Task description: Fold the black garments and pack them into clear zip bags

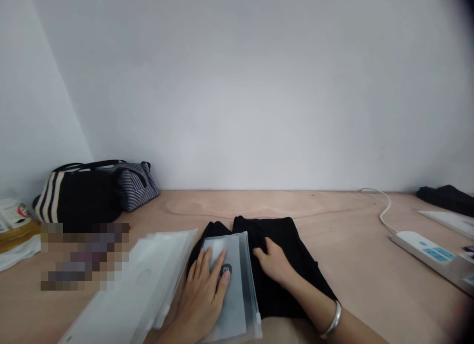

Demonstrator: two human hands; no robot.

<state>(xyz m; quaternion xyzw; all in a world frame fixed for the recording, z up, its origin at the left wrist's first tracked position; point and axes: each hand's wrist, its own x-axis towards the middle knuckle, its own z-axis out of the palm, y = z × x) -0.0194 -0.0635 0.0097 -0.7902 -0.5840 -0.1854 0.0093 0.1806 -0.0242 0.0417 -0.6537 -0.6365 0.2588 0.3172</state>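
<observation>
The left hand (207, 287) lay flat, fingers spread, on the zip bag (235, 309), apparently steadying it atop the black garment (281, 304). The right hand (274, 265) rested partly curled on the garment; its grip could not be determined. Stacked bags (122, 279) lay left, presumably for easy reach.

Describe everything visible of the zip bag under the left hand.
The zip bag looks like translucent plastic, with a paler panel, a dark round mark and a zip along its right edge, slider at the near end. Whether it's shut, I can't tell. It lies flat over black cloth; the left hand rests spread on it, partly covering the mark.
</observation>
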